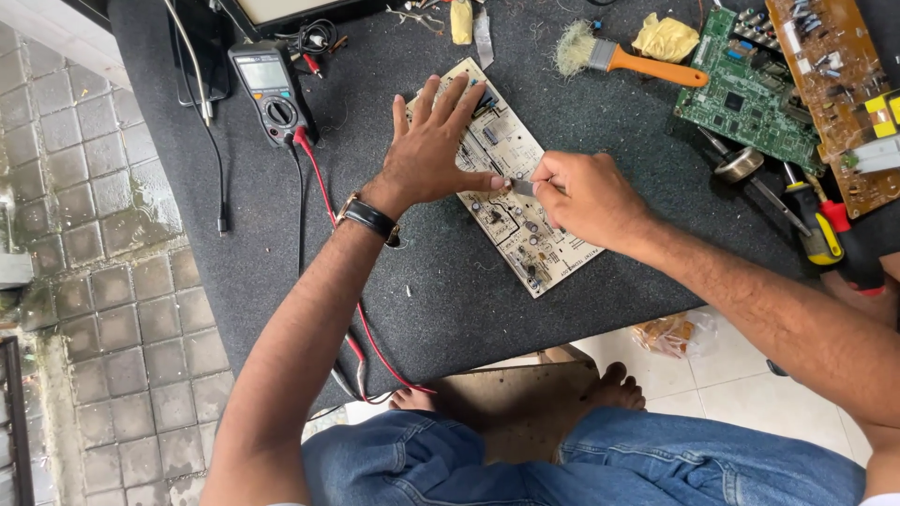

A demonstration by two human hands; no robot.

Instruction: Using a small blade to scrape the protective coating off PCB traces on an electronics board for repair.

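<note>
Item: beige rectangular printed circuit board (514, 201), frame centre, lying on the dark grey felt-covered table (187, 281). I judge a slip of the small grey metal tool (522, 187) could scratch traces or knock components. My right hand (586, 199) is pinched closed on that tool; my left hand (433, 145) lies flat, fingers spread, pressing the board. Upper left: black digital multimeter (272, 89).

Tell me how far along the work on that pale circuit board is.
Done: the pale circuit board lies flat on the dark mat, multimeter and brush alongside. In hand: left hand presses the board down; right hand holds a small metal tool to its middle. Left: the green board lies untouched.
</note>
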